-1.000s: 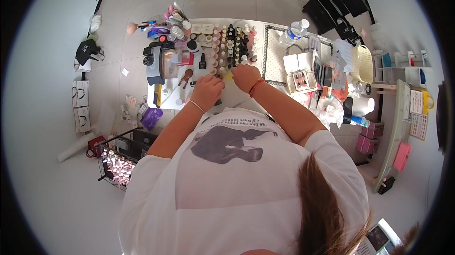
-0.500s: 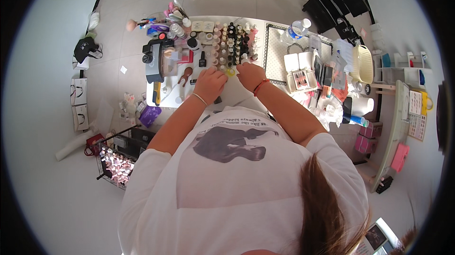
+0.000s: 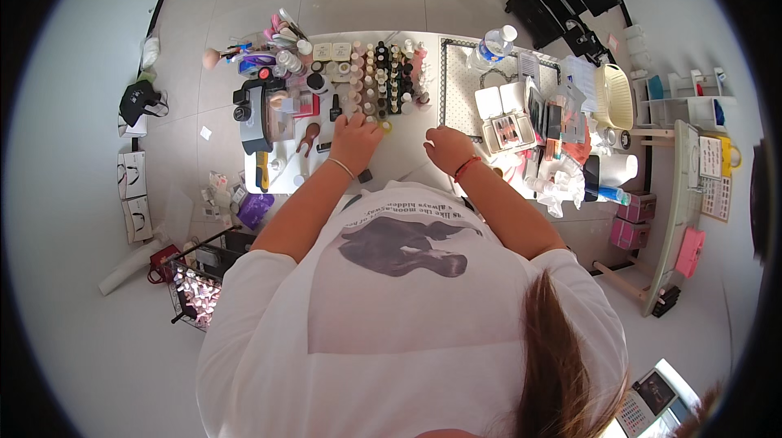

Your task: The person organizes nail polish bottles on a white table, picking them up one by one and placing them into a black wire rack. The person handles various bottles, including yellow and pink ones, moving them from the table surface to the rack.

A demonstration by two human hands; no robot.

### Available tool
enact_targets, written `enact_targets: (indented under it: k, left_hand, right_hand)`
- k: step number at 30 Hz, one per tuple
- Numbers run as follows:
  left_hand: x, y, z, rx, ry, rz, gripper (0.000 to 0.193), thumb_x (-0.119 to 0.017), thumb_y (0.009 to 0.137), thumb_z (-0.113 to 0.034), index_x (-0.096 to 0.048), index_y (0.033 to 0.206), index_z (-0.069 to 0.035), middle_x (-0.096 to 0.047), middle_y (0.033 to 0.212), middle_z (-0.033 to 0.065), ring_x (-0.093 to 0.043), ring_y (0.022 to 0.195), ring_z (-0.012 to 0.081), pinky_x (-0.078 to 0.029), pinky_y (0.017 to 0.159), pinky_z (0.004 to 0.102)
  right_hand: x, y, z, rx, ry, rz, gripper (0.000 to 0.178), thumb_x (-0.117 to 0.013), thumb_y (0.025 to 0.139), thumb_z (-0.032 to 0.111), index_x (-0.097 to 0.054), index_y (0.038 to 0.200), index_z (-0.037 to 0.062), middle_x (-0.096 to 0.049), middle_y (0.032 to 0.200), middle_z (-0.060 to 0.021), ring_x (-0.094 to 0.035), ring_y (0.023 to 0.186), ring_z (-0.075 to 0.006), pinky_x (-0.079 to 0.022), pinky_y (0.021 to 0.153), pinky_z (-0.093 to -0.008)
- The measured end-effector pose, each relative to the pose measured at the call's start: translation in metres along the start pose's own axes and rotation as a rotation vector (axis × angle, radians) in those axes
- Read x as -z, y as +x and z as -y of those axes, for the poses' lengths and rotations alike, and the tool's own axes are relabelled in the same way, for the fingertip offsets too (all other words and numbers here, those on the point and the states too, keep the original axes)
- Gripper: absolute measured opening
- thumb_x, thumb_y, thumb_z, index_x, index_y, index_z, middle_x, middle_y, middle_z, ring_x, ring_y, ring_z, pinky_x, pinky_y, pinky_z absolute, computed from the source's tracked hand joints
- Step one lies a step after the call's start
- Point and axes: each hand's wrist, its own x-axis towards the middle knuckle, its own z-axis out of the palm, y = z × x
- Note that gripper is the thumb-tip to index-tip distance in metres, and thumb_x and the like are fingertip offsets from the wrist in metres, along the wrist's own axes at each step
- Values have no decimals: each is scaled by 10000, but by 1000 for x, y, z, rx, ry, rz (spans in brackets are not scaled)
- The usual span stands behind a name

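My left hand [image 3: 357, 145] rests palm down at the near end of the bottle rows, its fingers bent and somewhat apart. Just beyond its fingertips stand small polish bottles [image 3: 381, 80] in rows, with pale, black and pink caps. A small yellow ring-shaped item [image 3: 386, 126] lies beside its index finger. My right hand [image 3: 450, 151] is over the bare white tabletop [image 3: 411, 145], apart from the bottles, with curled fingers; whatever they may hold is hidden. A black polish bottle [image 3: 335, 107] and a brown spoon-shaped item [image 3: 308, 138] lie left of my left hand.
A dark grey machine [image 3: 257, 116] stands at the table's left. On the right are a patterned mat [image 3: 464, 116], an opened white case [image 3: 508, 130], a water bottle [image 3: 494, 45] and a cream basket [image 3: 612, 96]. A wire cart [image 3: 194, 295] is at lower left.
My right hand has drawn back from the front of the bottles, nearer to me and away from my left hand. The left hand stays by the bottles. The view has shifted slightly.
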Motion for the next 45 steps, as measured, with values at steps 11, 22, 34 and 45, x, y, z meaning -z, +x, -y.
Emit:
enact_targets:
  k: [11, 22, 34, 45]
  left_hand:
    - [26, -14, 1, 170, -104, -76, 202, -664, 806, -183, -721, 1000, -187, -660, 1051, -64, -529, 1102, 188, -372, 908, 424]
    - [-22, -76, 82, 722, -349, 57, 209, -679, 850, -296, -718, 978, -136, -706, 931, 96, -646, 893, 346, -499, 772, 487]
    - [-41, 2, 76, 868, -76, 475, 376, -697, 857, -443, -701, 995, -94, -723, 987, 122, -693, 947, 313, -530, 795, 474]
    - [-45, -37, 90, 902, -354, 356, 457, -778, 759, -370, -643, 1037, -33, -695, 997, 193, -665, 967, 370, -531, 843, 442]
  right_hand:
    - [-13, -2, -16, 7, 60, -10, 209, -641, 885, 249, -678, 1001, 79, -678, 949, -139, -657, 900, -338, -532, 796, -440]
    - [-43, -6, -21, -81, 57, 206, 523, -626, 892, 279, -536, 1386, 134, -680, 1129, -178, -640, 1067, -347, -511, 926, -441]
    - [-37, -20, -9, -121, 80, 305, 568, -619, 888, 293, -481, 1408, 113, -675, 1137, -176, -629, 1081, -355, -507, 923, -446]
    - [-26, -26, -20, -60, 326, 104, 298, -651, 868, 246, -686, 1106, 70, -709, 881, -135, -668, 869, -319, -523, 830, -418]
